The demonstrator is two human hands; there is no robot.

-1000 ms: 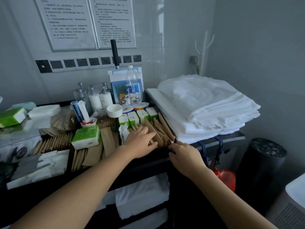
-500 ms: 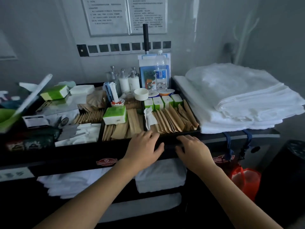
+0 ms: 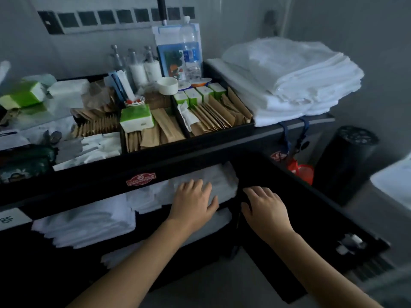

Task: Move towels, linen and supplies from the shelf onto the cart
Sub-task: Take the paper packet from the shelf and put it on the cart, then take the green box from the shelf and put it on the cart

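White linen stack, black cart, brown paper sachets, green-and-white boxes, red bucket.

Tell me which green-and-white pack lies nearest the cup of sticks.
The pack in the middle tray, lying on the brown paper sachets just below the cup. The other pack sits far off at the cart's left end.
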